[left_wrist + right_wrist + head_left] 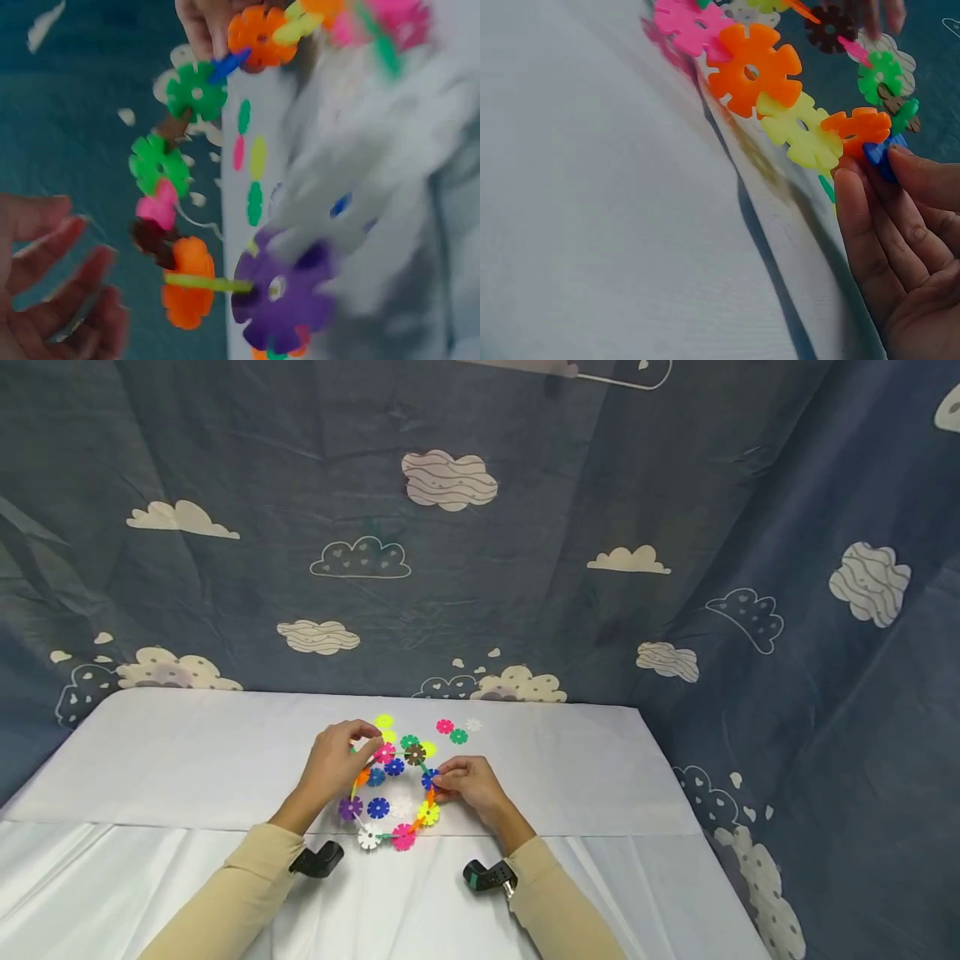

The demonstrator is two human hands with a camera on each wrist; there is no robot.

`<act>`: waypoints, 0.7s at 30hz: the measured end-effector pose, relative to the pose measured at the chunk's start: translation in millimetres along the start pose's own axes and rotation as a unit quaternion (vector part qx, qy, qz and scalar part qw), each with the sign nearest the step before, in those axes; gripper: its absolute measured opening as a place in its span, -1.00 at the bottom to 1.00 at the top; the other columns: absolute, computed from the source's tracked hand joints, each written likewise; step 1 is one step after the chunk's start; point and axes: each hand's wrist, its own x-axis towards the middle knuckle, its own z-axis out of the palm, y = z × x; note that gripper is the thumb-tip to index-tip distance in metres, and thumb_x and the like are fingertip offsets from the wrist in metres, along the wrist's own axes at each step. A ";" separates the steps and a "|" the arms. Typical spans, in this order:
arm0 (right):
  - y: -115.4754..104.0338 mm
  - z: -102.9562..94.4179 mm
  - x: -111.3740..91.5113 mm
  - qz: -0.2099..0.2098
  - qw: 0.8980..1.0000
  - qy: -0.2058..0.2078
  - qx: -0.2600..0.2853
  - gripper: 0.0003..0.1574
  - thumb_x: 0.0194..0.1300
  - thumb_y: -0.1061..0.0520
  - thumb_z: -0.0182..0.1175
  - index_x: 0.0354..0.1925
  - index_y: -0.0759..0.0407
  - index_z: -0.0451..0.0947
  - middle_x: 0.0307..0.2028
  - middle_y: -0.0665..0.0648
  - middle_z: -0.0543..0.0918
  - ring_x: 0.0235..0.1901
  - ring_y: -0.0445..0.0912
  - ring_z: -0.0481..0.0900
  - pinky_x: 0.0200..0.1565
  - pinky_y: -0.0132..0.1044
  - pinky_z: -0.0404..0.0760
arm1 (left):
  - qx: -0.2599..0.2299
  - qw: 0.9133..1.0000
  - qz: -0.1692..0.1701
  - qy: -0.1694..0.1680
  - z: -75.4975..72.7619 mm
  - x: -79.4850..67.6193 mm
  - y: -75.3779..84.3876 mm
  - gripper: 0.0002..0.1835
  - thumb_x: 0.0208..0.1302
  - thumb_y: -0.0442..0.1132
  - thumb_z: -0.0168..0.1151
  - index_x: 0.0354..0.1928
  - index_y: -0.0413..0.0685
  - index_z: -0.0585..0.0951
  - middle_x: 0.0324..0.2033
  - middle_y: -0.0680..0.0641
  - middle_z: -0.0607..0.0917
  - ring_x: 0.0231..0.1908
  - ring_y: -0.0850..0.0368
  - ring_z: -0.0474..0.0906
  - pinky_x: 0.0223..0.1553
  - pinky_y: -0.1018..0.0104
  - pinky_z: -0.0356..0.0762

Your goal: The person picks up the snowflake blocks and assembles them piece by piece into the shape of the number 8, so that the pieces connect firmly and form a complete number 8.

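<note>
Right fingers (856, 225) pinch a blue disc (877, 156) on the ring (350, 807); left fingers (46, 253), loosely parted, hold nothing. I'd steady both sides gently.

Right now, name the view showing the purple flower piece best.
Left wrist: the purple flower piece appears largest there, petals and center hole visible despite blur. The head view shows it small; the right wrist view doesn't show it.

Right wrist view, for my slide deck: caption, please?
Right hand pinching a blue disc within a chain of colorful notched discs.
</note>
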 end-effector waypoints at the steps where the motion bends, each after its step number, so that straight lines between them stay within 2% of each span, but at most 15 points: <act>1: 0.9 0.3 0.2 0.004 1.000 0.002 0.006 -0.84 0.24 0.42 0.21 -0.21 0.55 0.52 -0.48 0.15 0.69 -0.59 -0.14 0.63 -0.37 -0.28 0.70 | -0.002 1.000 0.009 0.011 -0.3 -6.3 2.1 -0.80 0.32 -0.19 0.23 -0.16 -0.18 0.67 -0.23 -0.12 0.70 -0.16 -0.07 0.57 -0.08 0.02 0.53; 3: 2.6 1.2 0.7 0.009 1.000 0.008 0.019 -0.85 0.25 0.42 0.20 -0.21 0.54 0.51 -0.49 0.14 0.69 -0.59 -0.13 0.64 -0.37 -0.28 0.70 | -0.028 0.999 0.020 0.005 2.0 -17.5 6.2 -0.82 0.30 -0.21 0.26 -0.19 -0.18 0.68 -0.29 -0.08 0.71 -0.23 0.01 0.59 -0.14 0.10 0.57; 5: 3.8 3.0 1.3 0.008 0.999 0.013 0.035 -0.86 0.25 0.42 0.20 -0.21 0.53 0.51 -0.48 0.15 0.69 -0.58 -0.13 0.65 -0.36 -0.27 0.70 | -0.069 0.997 0.012 -0.035 7.3 -25.4 7.8 -0.81 0.31 -0.21 0.25 -0.18 -0.21 0.68 -0.32 -0.05 0.72 -0.28 0.09 0.62 -0.18 0.17 0.61; 7: 4.7 6.4 2.0 0.007 0.999 0.019 0.050 -0.86 0.25 0.42 0.19 -0.21 0.53 0.51 -0.48 0.16 0.69 -0.57 -0.12 0.66 -0.36 -0.26 0.70 | -0.114 0.990 -0.023 -0.080 13.8 -29.5 7.4 -0.77 0.32 -0.20 0.24 -0.14 -0.23 0.68 -0.29 -0.05 0.73 -0.27 0.12 0.64 -0.16 0.21 0.63; 9: 5.6 11.0 2.3 0.009 0.998 0.026 0.057 -0.86 0.26 0.41 0.20 -0.21 0.50 0.51 -0.46 0.16 0.70 -0.56 -0.12 0.67 -0.34 -0.26 0.70 | -0.159 0.979 -0.064 -0.108 19.5 -30.1 4.8 -0.72 0.34 -0.21 0.22 -0.07 -0.30 0.65 -0.24 -0.11 0.73 -0.22 0.07 0.67 -0.11 0.19 0.63; 11: 6.8 16.9 2.3 0.012 0.998 0.031 0.060 -0.87 0.26 0.39 0.21 -0.22 0.48 0.51 -0.44 0.18 0.71 -0.54 -0.12 0.68 -0.32 -0.26 0.70 | -0.204 0.965 -0.112 -0.116 24.1 -28.1 1.0 -0.68 0.37 -0.23 0.17 0.00 -0.37 0.60 -0.18 -0.20 0.71 -0.16 0.00 0.67 -0.05 0.15 0.62; 13: 8.1 23.2 2.2 0.015 0.997 0.035 0.063 -0.88 0.26 0.39 0.21 -0.22 0.45 0.51 -0.42 0.19 0.71 -0.53 -0.12 0.69 -0.30 -0.26 0.70 | -0.254 0.949 -0.153 -0.106 26.5 -24.7 -2.7 -0.65 0.40 -0.26 0.12 0.06 -0.44 0.54 -0.10 -0.29 0.68 -0.09 -0.06 0.65 0.02 0.12 0.58; 18: 7.2 38.3 -0.5 0.001 0.996 0.029 0.078 -0.84 0.26 0.41 0.20 -0.19 0.50 0.50 -0.38 0.24 0.72 -0.50 -0.10 0.70 -0.28 -0.24 0.70 | -0.389 0.894 -0.212 -0.068 30.2 -15.4 -8.8 -0.59 0.46 -0.32 0.00 0.17 -0.55 0.37 0.05 -0.42 0.55 -0.02 -0.06 0.59 0.14 0.12 0.49; 21: 7.4 46.3 -0.3 -0.016 0.996 0.023 0.082 -0.80 0.26 0.42 0.19 -0.16 0.57 0.48 -0.38 0.26 0.72 -0.48 -0.09 0.71 -0.27 -0.22 0.70 | -0.433 0.868 -0.238 -0.040 32.9 -12.1 -12.1 -0.61 0.46 -0.33 0.01 0.17 -0.53 0.36 -0.06 -0.34 0.59 -0.14 0.04 0.60 0.09 0.18 0.54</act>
